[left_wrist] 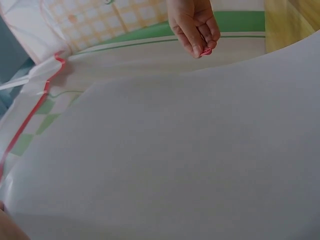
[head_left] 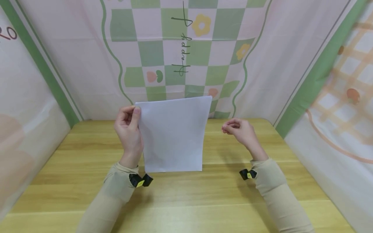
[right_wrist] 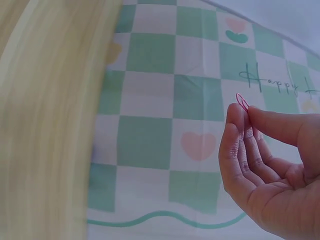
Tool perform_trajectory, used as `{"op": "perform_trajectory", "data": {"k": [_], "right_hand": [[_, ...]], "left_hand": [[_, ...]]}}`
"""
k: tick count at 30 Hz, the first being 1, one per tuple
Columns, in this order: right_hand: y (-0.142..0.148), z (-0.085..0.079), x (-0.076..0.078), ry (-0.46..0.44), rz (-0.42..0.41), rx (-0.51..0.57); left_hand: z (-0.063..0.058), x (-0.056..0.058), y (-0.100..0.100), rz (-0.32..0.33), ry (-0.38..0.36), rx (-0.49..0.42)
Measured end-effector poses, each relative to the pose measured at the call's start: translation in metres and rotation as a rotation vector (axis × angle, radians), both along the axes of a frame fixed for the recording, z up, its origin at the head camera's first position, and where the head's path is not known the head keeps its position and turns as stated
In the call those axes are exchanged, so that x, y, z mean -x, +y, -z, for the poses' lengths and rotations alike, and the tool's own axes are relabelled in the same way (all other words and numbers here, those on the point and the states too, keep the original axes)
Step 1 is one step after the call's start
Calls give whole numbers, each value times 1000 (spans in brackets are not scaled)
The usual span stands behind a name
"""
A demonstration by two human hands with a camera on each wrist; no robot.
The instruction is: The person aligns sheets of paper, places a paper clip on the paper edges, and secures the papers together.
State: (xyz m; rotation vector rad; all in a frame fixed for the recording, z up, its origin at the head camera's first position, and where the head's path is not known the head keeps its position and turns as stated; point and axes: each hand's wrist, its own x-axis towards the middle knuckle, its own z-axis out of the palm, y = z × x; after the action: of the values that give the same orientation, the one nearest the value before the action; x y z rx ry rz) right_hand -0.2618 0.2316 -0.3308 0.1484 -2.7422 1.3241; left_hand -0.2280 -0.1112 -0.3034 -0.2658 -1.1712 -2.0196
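Observation:
White paper sheets [head_left: 175,136], at least two by the doubled top edge, stand upright above the table. My left hand [head_left: 129,131] pinches them at the upper left corner between thumb and fingers. In the left wrist view the paper [left_wrist: 175,150] fills most of the picture, and only a bit of the left hand [left_wrist: 10,225] shows at the lower left. Off to the right of the paper, my right hand [head_left: 240,131] pinches a small pink paper clip [right_wrist: 242,102] between thumb and forefinger. The clip's looped end sticks out past the fingertips, apart from the paper.
A wooden table [head_left: 186,200] lies beneath both hands. Behind it hangs a curtain [head_left: 172,51] with green and white checks, and more patterned cloth [head_left: 335,97] closes in the right side. Each sleeve carries a small black camera [head_left: 247,174] at the wrist.

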Motion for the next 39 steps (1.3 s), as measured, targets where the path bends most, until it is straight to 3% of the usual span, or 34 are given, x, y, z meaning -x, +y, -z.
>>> {"op": "perform_trajectory", "data": {"k": [18,25,39], "right_hand": [[-19,-22,-17,104,-52,23],[-26,-31,-22,126,-54,-10],[-43,-48,-31,160,-74,20]], "left_hand": [[1,1,1,1,-23,-5],[2,1,2,-4,4,-8],[2,2,4,8,21,-41]]}}
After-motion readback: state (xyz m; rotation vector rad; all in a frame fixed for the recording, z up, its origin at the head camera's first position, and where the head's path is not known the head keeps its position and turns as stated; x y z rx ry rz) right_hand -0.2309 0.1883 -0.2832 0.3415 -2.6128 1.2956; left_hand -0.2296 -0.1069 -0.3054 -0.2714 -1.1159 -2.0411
